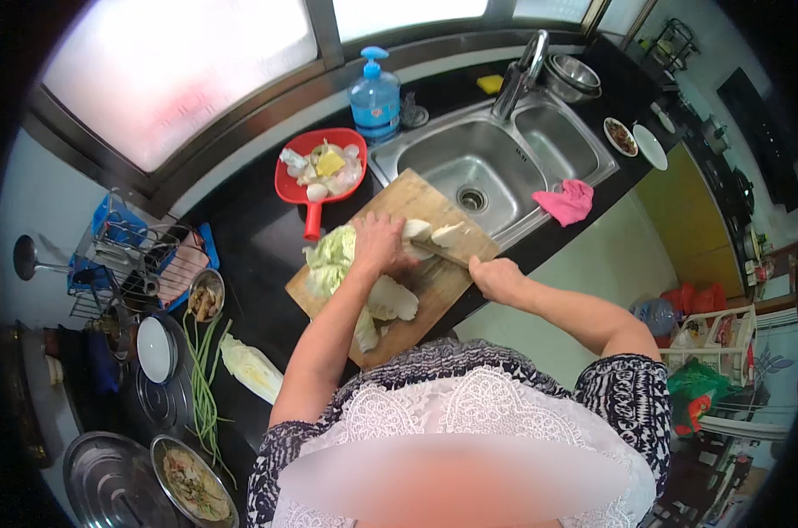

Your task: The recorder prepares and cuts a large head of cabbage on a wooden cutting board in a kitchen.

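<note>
A wooden cutting board (432,191) lies across the front edge of the sink and the black counter. My left hand (378,244) holds down napa cabbage leaves (330,261), its fingers towards the board's far side. In my right hand (499,280) is the handle of a kitchen knife (444,253). The blade is seen nearly edge-on, its tip end by the white stem pieces next to my left hand. A cut cabbage piece (448,234) sits past the blade. Another white stem piece (394,298) rests nearer to me on the board.
Behind the board are a red scoop-like basin (312,221) of scraps, a blue pump bottle (374,99) and the steel sink (432,148) with its faucet (514,86). A pink cloth (566,201) drapes the sink edge. Long beans (204,389) and a cabbage portion (250,366) lie left.
</note>
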`<state>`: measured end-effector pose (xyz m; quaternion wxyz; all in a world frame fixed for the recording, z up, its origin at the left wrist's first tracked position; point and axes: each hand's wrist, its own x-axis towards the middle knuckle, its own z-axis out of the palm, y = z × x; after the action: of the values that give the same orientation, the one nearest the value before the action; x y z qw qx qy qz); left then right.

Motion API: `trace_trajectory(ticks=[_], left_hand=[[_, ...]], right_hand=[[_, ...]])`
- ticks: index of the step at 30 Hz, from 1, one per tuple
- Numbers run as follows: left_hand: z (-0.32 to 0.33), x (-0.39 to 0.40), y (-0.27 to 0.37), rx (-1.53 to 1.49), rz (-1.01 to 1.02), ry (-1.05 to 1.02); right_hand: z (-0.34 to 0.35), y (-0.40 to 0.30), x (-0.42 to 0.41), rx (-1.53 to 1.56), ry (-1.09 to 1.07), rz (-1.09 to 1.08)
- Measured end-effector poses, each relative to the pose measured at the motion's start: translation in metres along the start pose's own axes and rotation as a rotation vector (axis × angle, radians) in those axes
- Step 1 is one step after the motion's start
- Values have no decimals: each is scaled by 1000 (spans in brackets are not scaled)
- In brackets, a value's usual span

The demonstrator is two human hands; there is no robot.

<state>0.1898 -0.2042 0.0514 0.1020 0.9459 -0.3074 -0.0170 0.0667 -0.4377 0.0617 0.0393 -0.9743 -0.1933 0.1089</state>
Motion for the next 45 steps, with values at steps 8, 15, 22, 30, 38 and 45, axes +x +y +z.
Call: trace_trajectory(ticks=[8, 15, 22, 30, 38, 45], left_hand=[[-9, -15, 9, 65, -24, 21], [-17, -21, 13, 108, 7, 0], [-11, -27, 5, 193, 61, 64], [-16, -60, 23, 306, -53, 150], [17, -92, 39, 152, -246, 479], [18, -92, 29, -25, -250, 503]], right_hand=[[2, -9, -14, -17, 122, 5], [5, 2, -52, 104, 188, 36], [9, -8, -39, 427, 365, 216], [8, -15, -18, 384, 350, 187], [-23, -21, 49, 174, 505, -330], [-40, -41, 84, 24, 278, -438]])
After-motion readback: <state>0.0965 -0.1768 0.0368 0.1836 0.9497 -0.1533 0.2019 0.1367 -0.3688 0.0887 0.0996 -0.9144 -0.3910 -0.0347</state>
